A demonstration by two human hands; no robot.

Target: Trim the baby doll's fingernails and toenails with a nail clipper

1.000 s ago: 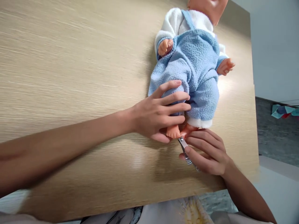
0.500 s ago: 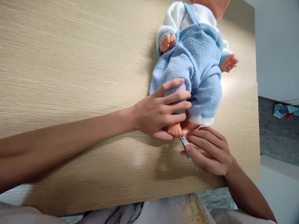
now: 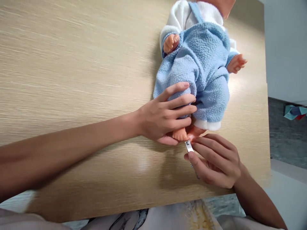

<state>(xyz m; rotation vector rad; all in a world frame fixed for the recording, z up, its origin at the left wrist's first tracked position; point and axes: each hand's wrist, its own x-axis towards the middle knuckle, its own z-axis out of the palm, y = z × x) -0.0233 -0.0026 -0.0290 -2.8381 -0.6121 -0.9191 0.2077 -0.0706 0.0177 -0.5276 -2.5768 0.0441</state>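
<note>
Steel nail clipper (image 3: 189, 146) pinched in the right grip (image 3: 216, 161) touches the doll's foot (image 3: 180, 134), which the left grip (image 3: 163, 116) clasps.

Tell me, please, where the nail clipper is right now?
The nail clipper is in the right hand, its tip at the doll's foot, lower centre-right.

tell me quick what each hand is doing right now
Left hand: closed around the doll's leg, just above its foot.
Right hand: closed on a metal nail clipper, its tip at the doll's toes.
</note>
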